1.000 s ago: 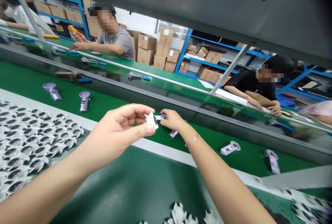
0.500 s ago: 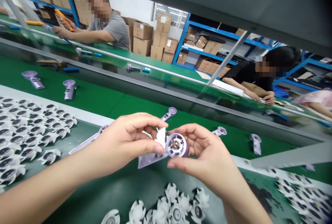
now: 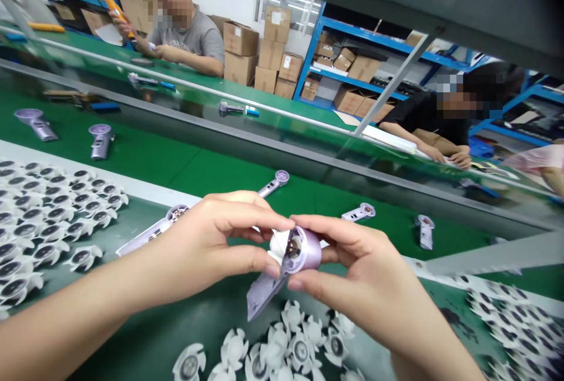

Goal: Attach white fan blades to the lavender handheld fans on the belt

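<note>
My right hand (image 3: 352, 269) grips the round head of a lilac handheld fan body (image 3: 304, 251), whose handle hangs down to the left. My left hand (image 3: 220, 246) pinches a white fan blade (image 3: 277, 243) and presses it against the open front of that head. Both hands are closed and meet above a loose pile of white fan blades (image 3: 286, 351) on the green bench. Another fan body (image 3: 152, 231) lies on the bench just left of my left hand.
Rows of white blades (image 3: 48, 216) cover the bench at left, more blades (image 3: 520, 322) at right. Several lilac fan bodies (image 3: 99, 140) lie on the green conveyor belt (image 3: 154, 163). Across it, a person in grey (image 3: 194, 40) and a person in black (image 3: 436, 128) work; shelves of cardboard boxes (image 3: 273, 57) stand behind.
My right hand picked a fan body off the belt and brought it near. My left hand has moved the white blade onto the fan's head. The view has tilted down slightly.
</note>
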`<state>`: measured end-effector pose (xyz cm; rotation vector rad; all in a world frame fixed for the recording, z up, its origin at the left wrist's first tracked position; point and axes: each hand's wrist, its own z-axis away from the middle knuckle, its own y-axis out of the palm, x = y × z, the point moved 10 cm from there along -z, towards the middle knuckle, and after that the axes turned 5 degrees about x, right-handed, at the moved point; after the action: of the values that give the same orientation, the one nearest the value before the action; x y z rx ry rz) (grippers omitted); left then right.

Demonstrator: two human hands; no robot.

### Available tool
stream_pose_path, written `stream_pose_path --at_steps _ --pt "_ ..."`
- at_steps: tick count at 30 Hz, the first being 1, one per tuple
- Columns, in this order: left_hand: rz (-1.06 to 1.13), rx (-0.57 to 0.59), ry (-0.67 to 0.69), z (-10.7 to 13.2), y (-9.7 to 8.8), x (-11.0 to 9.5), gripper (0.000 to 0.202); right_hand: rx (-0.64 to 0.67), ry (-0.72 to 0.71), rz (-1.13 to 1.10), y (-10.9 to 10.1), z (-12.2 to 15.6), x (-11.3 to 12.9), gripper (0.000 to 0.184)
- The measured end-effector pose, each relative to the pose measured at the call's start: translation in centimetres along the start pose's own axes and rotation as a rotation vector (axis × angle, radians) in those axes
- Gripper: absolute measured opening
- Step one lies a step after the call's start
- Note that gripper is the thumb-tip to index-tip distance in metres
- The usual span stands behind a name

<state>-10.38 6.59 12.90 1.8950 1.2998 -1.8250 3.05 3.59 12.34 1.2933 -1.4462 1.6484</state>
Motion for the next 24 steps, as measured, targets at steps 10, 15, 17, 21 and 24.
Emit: stream_pose_path --at_steps 10,15,17,21,24 --pt "0.33 -0.042 -0.227 -0.2 2.7 4.4 0.031 -0.034 -0.214 0.585 1.5 1.0 1.4 0.046" --pt "0.204 -0.183 -0.398 0.8 0.3 5.8 0.094 -0.104 -0.099 0.469 -0.8 -1.9 -1.1 0.039" --pt "-0.128 -0.06 -0.364 0.7 0.4 4.4 0.067 -0.232 0.127 0.612 -3.8 -4.8 -4.4 0.05" --pt "-0.396 0.588 -0.377 2.6 7.5 4.1 0.026 -0.286 0.502 0.835 -8.3 -11.0 -11.4 0.056" --pt "-0.563 0.724 -0.5 3.9 10.0 6.3 0.032 -0.21 0.524 0.878 -9.5 -13.2 -13.9 0.037"
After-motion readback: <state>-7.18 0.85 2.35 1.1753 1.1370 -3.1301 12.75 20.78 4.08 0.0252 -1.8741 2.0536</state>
